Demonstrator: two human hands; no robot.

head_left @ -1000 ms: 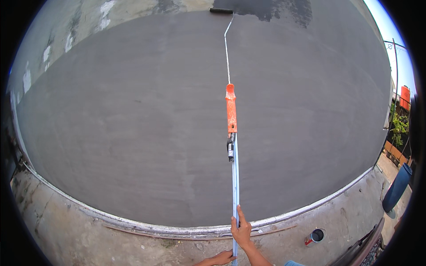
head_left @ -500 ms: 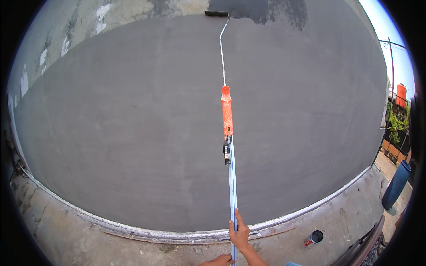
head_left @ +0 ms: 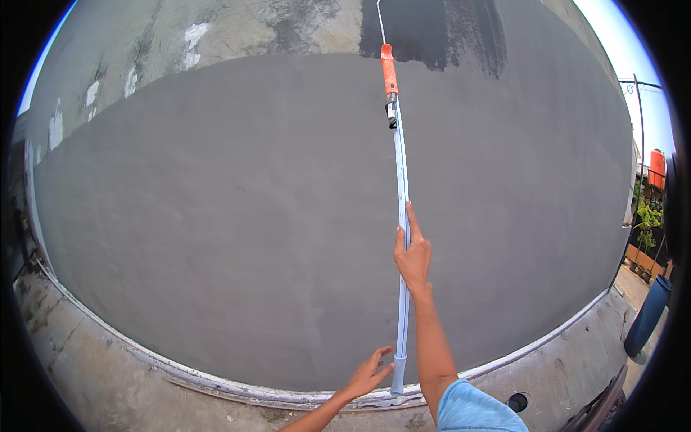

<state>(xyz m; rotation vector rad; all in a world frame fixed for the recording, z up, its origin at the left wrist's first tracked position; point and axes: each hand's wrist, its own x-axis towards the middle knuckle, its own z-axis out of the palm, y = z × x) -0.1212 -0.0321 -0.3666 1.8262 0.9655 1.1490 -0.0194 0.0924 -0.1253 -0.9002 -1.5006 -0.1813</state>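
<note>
My right hand [head_left: 413, 259] grips a long light-blue pole [head_left: 399, 165], with its index finger lying along it. Below, my left hand [head_left: 368, 376] is open beside the pole's lower end, fingertips close to it. An orange roller handle [head_left: 389, 68] is fastened to the upper end with a black fixing [head_left: 391, 113]. Its thin white rod [head_left: 381, 25] runs up over a dark painted patch [head_left: 417, 32], and the roller head is out of view at the top. Most of the wall [head_left: 216, 216] is smooth grey, under a rougher pale upper band [head_left: 237, 36].
A white ledge [head_left: 108, 331] borders the wall's base above concrete ground [head_left: 108, 381]. At right are a dark-filled can [head_left: 517, 402], a blue drum [head_left: 646, 317], plants [head_left: 648, 223], a pole with wires [head_left: 638, 115] and an orange tank [head_left: 656, 168].
The roller and pole have moved upward, carrying the head out of view. My right hand rose with them, and my left hand came up, fingers now loosened beside the pole. The view has shifted slightly.
</note>
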